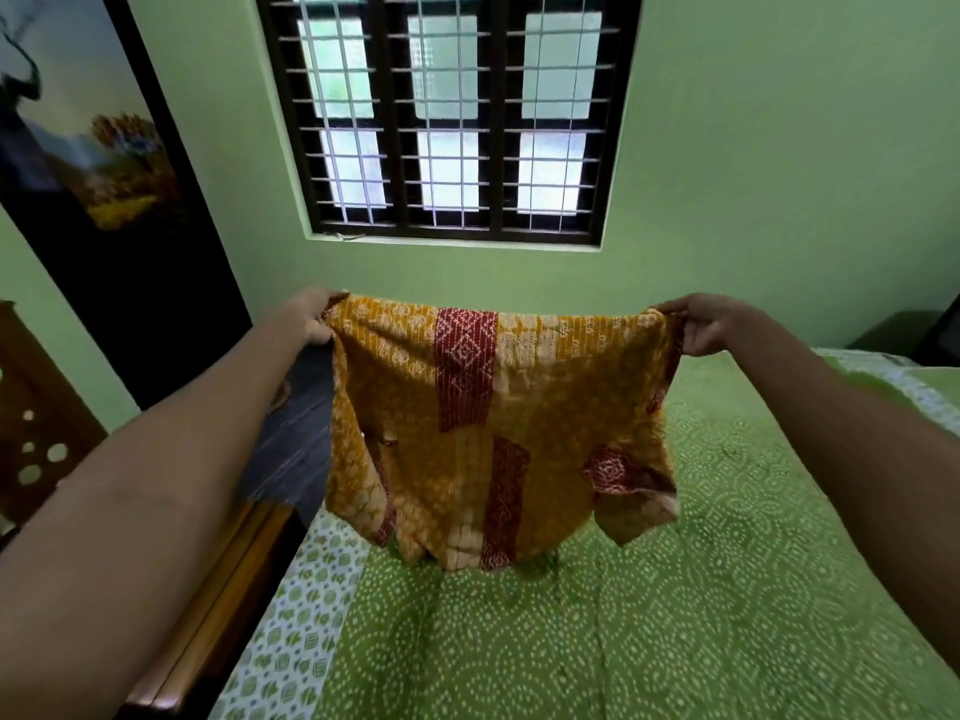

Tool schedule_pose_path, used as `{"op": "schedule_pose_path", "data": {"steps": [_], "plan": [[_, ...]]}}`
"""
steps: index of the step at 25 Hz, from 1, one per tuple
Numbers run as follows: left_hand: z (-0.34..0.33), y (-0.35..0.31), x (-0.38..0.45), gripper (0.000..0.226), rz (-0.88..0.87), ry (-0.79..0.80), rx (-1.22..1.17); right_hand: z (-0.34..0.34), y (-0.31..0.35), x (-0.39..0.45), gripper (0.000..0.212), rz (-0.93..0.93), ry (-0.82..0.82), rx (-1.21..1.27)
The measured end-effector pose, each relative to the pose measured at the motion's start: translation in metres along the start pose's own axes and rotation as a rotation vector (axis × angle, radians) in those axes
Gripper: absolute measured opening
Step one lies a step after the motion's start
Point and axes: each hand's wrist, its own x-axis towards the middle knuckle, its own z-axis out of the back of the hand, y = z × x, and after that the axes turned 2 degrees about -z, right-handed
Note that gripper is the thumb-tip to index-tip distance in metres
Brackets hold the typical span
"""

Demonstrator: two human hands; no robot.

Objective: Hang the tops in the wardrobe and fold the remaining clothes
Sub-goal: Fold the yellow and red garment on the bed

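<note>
A mustard-yellow top (415, 407) with dark red patterned panels hangs spread out in the air above the bed. My left hand (309, 317) pinches its upper left corner. My right hand (704, 324) pinches its upper right corner. Both arms reach forward at about the same height. The top's short sleeves dangle at its lower sides, and its lower end hangs just above the bedsheet.
A green patterned bedsheet (675, 615) covers the bed below. The wooden bed frame (218, 605) runs along the left, with a dark cloth (291, 449) beside it. A barred window (447, 116) is in the green wall ahead. A dark framed picture (104, 174) hangs at left.
</note>
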Motion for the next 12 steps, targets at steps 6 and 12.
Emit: {"op": "schedule_pose_path", "data": {"steps": [6,12], "plan": [[0.001,0.004,0.005,0.018,-0.136,0.026,0.032,-0.003,0.000,-0.002,0.020,0.112,-0.001,0.133],[0.015,-0.001,0.006,0.020,-0.263,0.174,-0.078,0.003,-0.003,-0.008,0.010,0.304,0.075,0.212]]}}
